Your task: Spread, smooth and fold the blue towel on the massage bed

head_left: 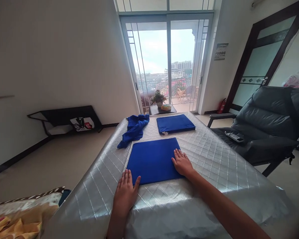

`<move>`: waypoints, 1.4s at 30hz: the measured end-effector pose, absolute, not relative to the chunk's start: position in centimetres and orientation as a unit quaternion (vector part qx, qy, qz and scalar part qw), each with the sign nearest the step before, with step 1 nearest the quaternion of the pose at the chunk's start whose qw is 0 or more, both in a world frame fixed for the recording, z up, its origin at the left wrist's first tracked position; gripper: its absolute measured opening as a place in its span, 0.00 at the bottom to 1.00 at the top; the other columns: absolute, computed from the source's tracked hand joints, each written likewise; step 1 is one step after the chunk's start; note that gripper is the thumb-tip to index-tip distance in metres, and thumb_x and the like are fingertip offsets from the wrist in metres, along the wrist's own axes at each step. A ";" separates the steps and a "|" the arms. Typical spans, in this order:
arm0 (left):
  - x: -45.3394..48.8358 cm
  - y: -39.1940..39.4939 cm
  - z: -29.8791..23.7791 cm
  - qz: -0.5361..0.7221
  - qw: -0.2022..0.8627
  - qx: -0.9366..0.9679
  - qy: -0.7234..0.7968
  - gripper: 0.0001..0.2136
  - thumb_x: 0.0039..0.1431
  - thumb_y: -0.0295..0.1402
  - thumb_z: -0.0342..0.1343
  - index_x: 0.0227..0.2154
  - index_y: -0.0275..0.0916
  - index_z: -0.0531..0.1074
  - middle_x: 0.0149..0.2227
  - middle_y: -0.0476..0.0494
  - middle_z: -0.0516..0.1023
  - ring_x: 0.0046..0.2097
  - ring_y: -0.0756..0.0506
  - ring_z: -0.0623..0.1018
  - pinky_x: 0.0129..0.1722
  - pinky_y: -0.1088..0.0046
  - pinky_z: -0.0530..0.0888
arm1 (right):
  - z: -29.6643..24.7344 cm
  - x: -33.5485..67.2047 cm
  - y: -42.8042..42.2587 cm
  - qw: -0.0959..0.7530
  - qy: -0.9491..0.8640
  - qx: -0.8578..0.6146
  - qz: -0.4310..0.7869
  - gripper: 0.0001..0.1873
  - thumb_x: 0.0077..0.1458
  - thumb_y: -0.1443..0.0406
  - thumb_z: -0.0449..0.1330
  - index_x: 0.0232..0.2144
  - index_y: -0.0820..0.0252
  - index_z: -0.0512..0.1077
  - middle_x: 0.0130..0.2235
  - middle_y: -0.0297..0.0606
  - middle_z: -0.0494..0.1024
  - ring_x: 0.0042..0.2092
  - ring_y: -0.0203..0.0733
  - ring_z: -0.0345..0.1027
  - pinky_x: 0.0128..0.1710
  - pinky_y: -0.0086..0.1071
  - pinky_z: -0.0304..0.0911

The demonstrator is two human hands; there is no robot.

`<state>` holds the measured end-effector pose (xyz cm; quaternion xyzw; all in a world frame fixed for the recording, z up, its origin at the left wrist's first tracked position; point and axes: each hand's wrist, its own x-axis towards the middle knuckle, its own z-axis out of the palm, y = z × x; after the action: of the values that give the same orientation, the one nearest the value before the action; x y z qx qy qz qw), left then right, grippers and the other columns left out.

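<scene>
A folded blue towel lies flat on the silver quilted table cover in front of me. My left hand rests open at the towel's near left corner, fingers flat. My right hand lies open on the towel's right edge, fingers spread. Farther back sits a second folded blue towel. A crumpled blue towel hangs over the table's far left edge.
A black reclining chair with a remote on its seat stands right of the table. A small table with a potted plant is before the glass balcony door. A low black shelf lines the left wall. Patterned fabric lies at lower left.
</scene>
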<state>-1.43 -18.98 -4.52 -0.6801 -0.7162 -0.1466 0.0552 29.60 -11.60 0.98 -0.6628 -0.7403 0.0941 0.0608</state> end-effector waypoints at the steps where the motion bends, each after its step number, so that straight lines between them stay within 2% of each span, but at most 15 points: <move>1: -1.6 -19.1 -4.6 -0.142 0.059 -0.678 -0.718 0.43 0.67 0.59 0.30 0.67 0.23 0.56 0.69 0.28 0.55 0.70 0.36 0.58 0.68 0.54 0.58 | 1.0 29.6 -11.7 0.065 -0.741 -0.662 0.095 0.36 0.69 0.55 0.35 0.71 0.70 0.45 0.73 0.41 0.42 0.73 0.45 0.32 0.70 0.44 0.31; 4: -2.1 -19.3 -4.3 -0.125 0.069 -0.681 -0.718 0.45 0.66 0.60 0.28 0.66 0.21 0.56 0.69 0.26 0.57 0.70 0.34 0.58 0.68 0.53 0.57 | 1.1 29.5 -11.8 0.076 -0.739 -0.661 0.105 0.36 0.69 0.55 0.34 0.71 0.70 0.45 0.73 0.42 0.42 0.73 0.44 0.32 0.70 0.44 0.31; 7: -0.9 -19.0 -2.8 -0.114 0.061 -0.706 -0.696 0.43 0.67 0.59 0.29 0.67 0.24 0.56 0.69 0.28 0.56 0.70 0.35 0.58 0.68 0.53 0.57 | 1.2 29.4 -11.7 0.083 -0.735 -0.662 0.119 0.35 0.69 0.55 0.35 0.71 0.69 0.45 0.73 0.42 0.42 0.73 0.43 0.30 0.70 0.44 0.29; 12: 7.7 -16.6 1.3 -0.095 -0.019 -0.822 -0.562 0.36 0.71 0.53 0.28 0.68 0.31 0.55 0.70 0.36 0.56 0.71 0.41 0.55 0.69 0.58 0.56 | 1.2 29.4 -11.6 0.089 -0.732 -0.664 0.126 0.35 0.69 0.55 0.36 0.71 0.68 0.45 0.73 0.43 0.42 0.73 0.44 0.31 0.70 0.44 0.29; 15: 13.7 -14.0 2.2 -0.094 -0.060 -0.863 -0.492 0.35 0.72 0.52 0.26 0.68 0.29 0.54 0.70 0.36 0.54 0.71 0.42 0.53 0.70 0.59 0.54 | 1.0 29.7 -11.7 0.077 -0.746 -0.652 0.112 0.34 0.69 0.58 0.37 0.71 0.68 0.46 0.73 0.44 0.42 0.73 0.45 0.31 0.70 0.44 0.30; 19: 17.1 -11.1 0.9 -0.110 -0.058 -0.869 -0.480 0.35 0.72 0.50 0.24 0.68 0.29 0.54 0.70 0.34 0.55 0.71 0.41 0.53 0.70 0.58 0.54 | 0.9 29.9 -11.9 0.062 -0.760 -0.640 0.100 0.34 0.67 0.62 0.40 0.71 0.68 0.45 0.73 0.43 0.40 0.73 0.46 0.30 0.70 0.45 0.31; 24: 13.2 -9.4 -1.0 -0.081 -0.020 -0.840 -0.537 0.36 0.71 0.52 0.25 0.69 0.32 0.53 0.71 0.36 0.52 0.72 0.41 0.52 0.70 0.57 0.52 | 1.2 29.5 -11.8 0.089 -0.743 -0.654 0.113 0.34 0.69 0.58 0.37 0.71 0.71 0.46 0.73 0.43 0.42 0.73 0.46 0.33 0.70 0.45 0.32; 30: 3.5 -8.4 -1.2 -0.015 -0.003 -0.779 -0.627 0.37 0.70 0.53 0.25 0.70 0.29 0.47 0.72 0.34 0.46 0.72 0.39 0.48 0.70 0.56 0.50 | 1.1 29.4 -11.6 0.092 -0.732 -0.662 0.130 0.35 0.69 0.56 0.36 0.71 0.70 0.45 0.73 0.41 0.41 0.73 0.44 0.32 0.70 0.45 0.30; 35: -1.4 -8.5 -1.9 -0.046 0.012 -0.727 -0.685 0.37 0.70 0.52 0.26 0.69 0.26 0.49 0.71 0.31 0.49 0.72 0.38 0.51 0.69 0.53 0.53 | 1.2 29.5 -11.5 0.079 -0.733 -0.663 0.128 0.35 0.69 0.56 0.36 0.72 0.68 0.44 0.73 0.40 0.40 0.73 0.43 0.31 0.70 0.44 0.30; 42: -1.5 -8.5 -2.1 -0.081 0.003 -0.728 -0.681 0.37 0.71 0.52 0.29 0.68 0.25 0.53 0.70 0.29 0.52 0.71 0.37 0.54 0.68 0.54 0.56 | 1.5 29.2 -11.7 0.042 -0.735 -0.669 0.106 0.35 0.69 0.55 0.35 0.72 0.68 0.43 0.73 0.41 0.40 0.73 0.44 0.31 0.70 0.45 0.29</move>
<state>-1.49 -8.52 -2.10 -0.7278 -0.6810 -0.0807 0.0033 29.23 -11.66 1.45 -0.6688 -0.7347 0.1058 0.0421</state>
